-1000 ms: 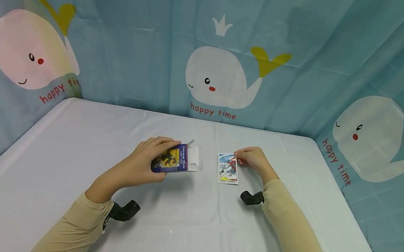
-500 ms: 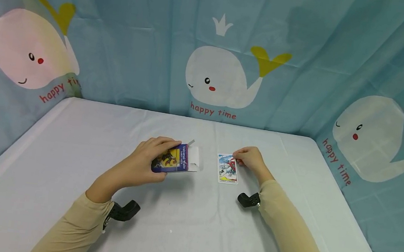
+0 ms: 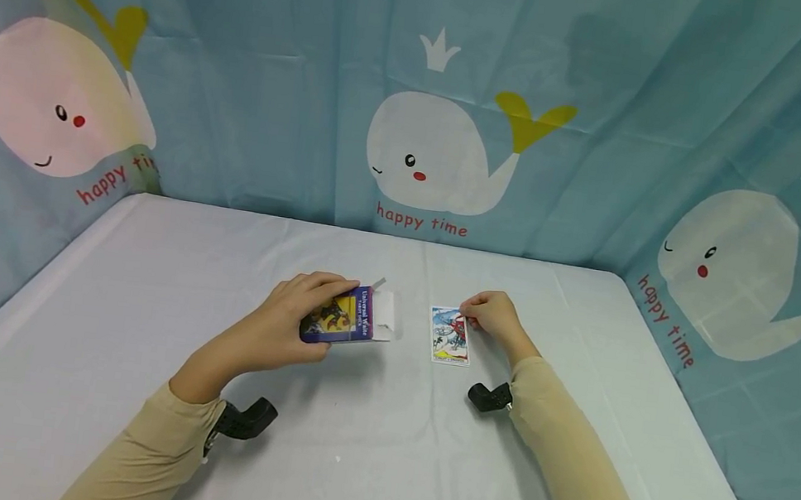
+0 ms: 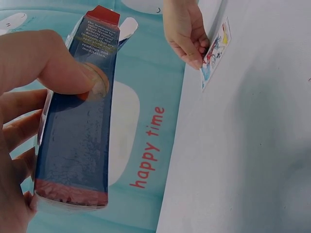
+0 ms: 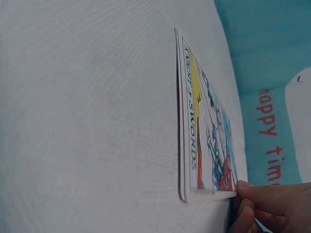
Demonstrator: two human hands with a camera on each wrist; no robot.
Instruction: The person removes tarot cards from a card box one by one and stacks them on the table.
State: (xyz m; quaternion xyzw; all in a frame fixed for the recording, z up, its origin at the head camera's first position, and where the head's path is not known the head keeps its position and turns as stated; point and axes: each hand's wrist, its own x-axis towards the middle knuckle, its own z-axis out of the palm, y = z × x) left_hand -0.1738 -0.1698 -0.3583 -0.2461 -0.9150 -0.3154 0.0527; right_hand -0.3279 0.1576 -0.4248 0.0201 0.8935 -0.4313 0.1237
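My left hand (image 3: 271, 326) grips a blue and yellow tarot card box (image 3: 338, 317), its open end and white flap facing right. In the left wrist view, the thumb presses on the box's dark blue narrow side (image 4: 73, 150). To the right, a Knight of Swords tarot card (image 3: 448, 338) lies face up on the table. My right hand (image 3: 501, 316) pinches its upper right corner between thumb and fingers. The right wrist view shows more than one card edge at the near side of this card (image 5: 209, 136), like a thin stack.
A white cloth covers the table (image 3: 374, 464). Behind and at both sides hangs a blue curtain (image 3: 252, 115) printed with whales. Black wrist-camera mounts (image 3: 248, 419) stick out from both sleeves, low over the cloth.
My right hand and forearm have shifted slightly left and nearer. The card's top edge sits a touch lower. My left hand and the box have stayed still.
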